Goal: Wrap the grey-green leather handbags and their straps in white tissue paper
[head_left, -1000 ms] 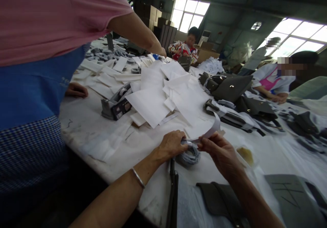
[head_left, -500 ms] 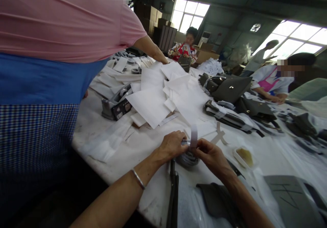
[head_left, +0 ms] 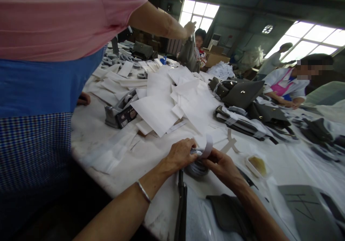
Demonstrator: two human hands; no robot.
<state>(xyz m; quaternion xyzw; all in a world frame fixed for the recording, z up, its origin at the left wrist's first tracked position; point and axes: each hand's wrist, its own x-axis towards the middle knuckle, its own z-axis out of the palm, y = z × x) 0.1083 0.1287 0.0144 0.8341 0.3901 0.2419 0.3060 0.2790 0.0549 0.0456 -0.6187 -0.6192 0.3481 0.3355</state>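
Note:
My left hand (head_left: pixel 181 155), a bangle on its wrist, is closed on the top of a coiled strap (head_left: pixel 197 170) that looks covered in greyish plastic. My right hand (head_left: pixel 219 164) pinches a pale paper-like strip (head_left: pixel 207 146) at the coil's right side; the strip curls upward above the fingers. My fingertips partly hide where strip and coil meet. Just below my hands lies a dark olive bag (head_left: pixel 228 210) with clear plastic film over part of it.
White sheets (head_left: pixel 159 111) pile up ahead, beside a tape dispenser (head_left: pixel 118 109). Several dark bags (head_left: pixel 242 91) lie at the right, near a small tray (head_left: pixel 257 166) with something yellowish. A co-worker in a pink shirt (head_left: pixel 67 21) stands close on the left; others work farther back.
The co-worker's arm on the left has risen and now holds up a dark bag. The pale strip in my right hand leans more to the right. My left hand is almost unmoved.

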